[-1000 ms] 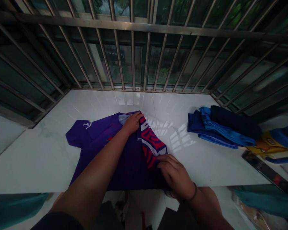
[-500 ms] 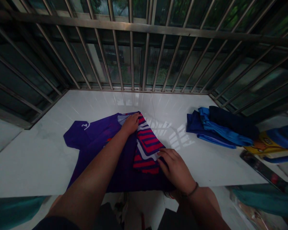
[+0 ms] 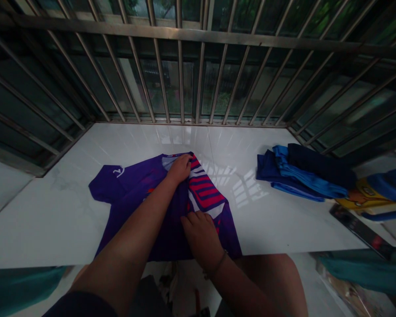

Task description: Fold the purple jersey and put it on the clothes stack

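A purple jersey (image 3: 132, 193) lies flat on the white tiled ledge (image 3: 53, 211), with its right sleeve, striped red and white (image 3: 206, 193), folded inward over the body. My left hand (image 3: 180, 168) presses down near the collar at the shoulder. My right hand (image 3: 201, 233) rests palm-down on the folded side near the lower middle of the jersey, fingers together on the cloth. The left sleeve still spreads out to the left.
A stack of folded blue and dark garments (image 3: 300, 174) sits on the ledge at the right, with yellow and blue items (image 3: 376, 198) beyond. Metal window bars (image 3: 198, 79) enclose the ledge on three sides. Teal cloth (image 3: 363, 270) lies lower right.
My right hand has slid leftward across the jersey, carrying the right side and striped sleeve further over the body. My left hand stays at the collar.
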A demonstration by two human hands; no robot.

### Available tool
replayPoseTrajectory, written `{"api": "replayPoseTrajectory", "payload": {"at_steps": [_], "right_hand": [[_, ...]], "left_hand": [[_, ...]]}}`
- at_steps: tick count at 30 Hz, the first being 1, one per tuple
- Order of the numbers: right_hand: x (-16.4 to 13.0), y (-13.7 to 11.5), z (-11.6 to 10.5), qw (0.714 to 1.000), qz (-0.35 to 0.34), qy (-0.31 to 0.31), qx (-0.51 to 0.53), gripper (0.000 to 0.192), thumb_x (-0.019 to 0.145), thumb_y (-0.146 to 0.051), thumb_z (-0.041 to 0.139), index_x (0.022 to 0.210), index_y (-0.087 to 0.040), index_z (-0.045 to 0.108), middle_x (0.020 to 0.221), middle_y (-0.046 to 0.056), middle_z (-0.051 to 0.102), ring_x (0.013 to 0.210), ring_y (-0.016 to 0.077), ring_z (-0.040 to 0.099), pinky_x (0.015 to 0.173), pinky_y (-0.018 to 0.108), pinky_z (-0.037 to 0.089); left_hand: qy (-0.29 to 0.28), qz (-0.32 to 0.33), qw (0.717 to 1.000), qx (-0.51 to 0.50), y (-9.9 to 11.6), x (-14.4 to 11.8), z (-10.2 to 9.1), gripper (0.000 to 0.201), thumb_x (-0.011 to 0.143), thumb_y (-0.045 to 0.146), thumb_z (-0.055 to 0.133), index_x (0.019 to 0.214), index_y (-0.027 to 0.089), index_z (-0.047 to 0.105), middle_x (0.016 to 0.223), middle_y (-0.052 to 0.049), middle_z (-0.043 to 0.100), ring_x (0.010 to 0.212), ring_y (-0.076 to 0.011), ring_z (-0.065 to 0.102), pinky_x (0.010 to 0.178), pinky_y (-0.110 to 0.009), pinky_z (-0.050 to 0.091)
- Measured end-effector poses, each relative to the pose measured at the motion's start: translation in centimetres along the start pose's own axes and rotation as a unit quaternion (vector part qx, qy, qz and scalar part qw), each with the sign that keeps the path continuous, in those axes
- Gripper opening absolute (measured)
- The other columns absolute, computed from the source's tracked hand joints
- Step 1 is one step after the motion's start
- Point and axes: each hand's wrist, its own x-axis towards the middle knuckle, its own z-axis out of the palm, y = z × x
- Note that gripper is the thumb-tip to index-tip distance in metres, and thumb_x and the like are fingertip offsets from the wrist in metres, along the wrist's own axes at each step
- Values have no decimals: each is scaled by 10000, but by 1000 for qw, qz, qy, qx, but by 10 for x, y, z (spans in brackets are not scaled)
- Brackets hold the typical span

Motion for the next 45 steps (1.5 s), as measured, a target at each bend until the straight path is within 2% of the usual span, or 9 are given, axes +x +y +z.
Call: {"api": "replayPoseTrajectory", "payload": {"at_steps": [3,8,15,23,29,34,37,41,45], "right_hand": [[4,16,-5,980,103,52,160,120,1102,-199,690,1112,-238,803,1034,70,803,981,239,759,890,356,602],[-2,34,-13,840,301,192,409,289,1157,-483,576,1157,-233,720,894,21,775,718,191,723,654,290,557],[-23,44,-28,974,61,41,215,205,1138,-241,595,1197,-251,791,1101,62,829,1008,229,794,898,332,605],[-64,68,-17,995,77,59,35,391,995,-372,886,1345,-236,779,1265,125,798,1157,330,738,982,483,626],[-68,70,-22,997,75,28,-2,218,1059,-135,720,1203,-257,828,1071,67,803,967,272,745,868,418,619],[-67,73,-44,980,118,108,121,333,1122,-130,538,1297,-250,795,1159,80,792,1054,245,779,955,385,652],[-66,73,-48,962,149,150,175,303,1120,-170,528,1254,-233,792,1164,91,786,1079,249,787,981,387,663],[-61,65,-47,952,160,176,195,269,1078,-164,565,1218,-228,785,1169,97,777,1115,262,782,1019,412,657],[-58,56,-44,951,157,191,184,279,1053,-130,571,1203,-229,784,1160,94,761,1108,259,771,1016,412,654]], "left_hand": [[2,-1,1000,-1,0,0,0,368,1019,125,553,1329,163,748,1476,-175,747,1461,-303,668,1336,-496,479],[9,-5,1000,-12,0,0,1,374,1024,118,535,1323,189,749,1456,-151,762,1439,-290,681,1317,-492,500],[13,-3,1000,-13,0,0,0,350,1028,120,526,1284,204,750,1400,-142,779,1383,-287,706,1290,-493,525],[5,-12,1000,10,9,-2,-4,340,1033,123,516,1265,186,757,1366,-160,786,1345,-306,719,1254,-498,545],[-34,27,998,43,43,-10,-22,378,1044,114,543,1349,193,752,1478,-177,761,1382,-345,717,1293,-599,487],[-29,99,994,46,85,-84,-45,304,1115,352,619,1340,204,759,1500,-183,735,1416,-345,687,1247,-554,532],[-78,104,991,35,107,-152,-42,659,972,608,835,1496,235,692,1545,-184,702,1432,-386,667,1230,-563,542],[-87,45,994,55,124,-208,-24,527,986,431,850,1457,240,710,1492,-172,731,1387,-382,690,1214,-584,547],[-43,-11,998,39,125,-213,-20,266,999,185,747,1258,237,776,1379,-135,774,1309,-333,724,1144,-532,590]]}}
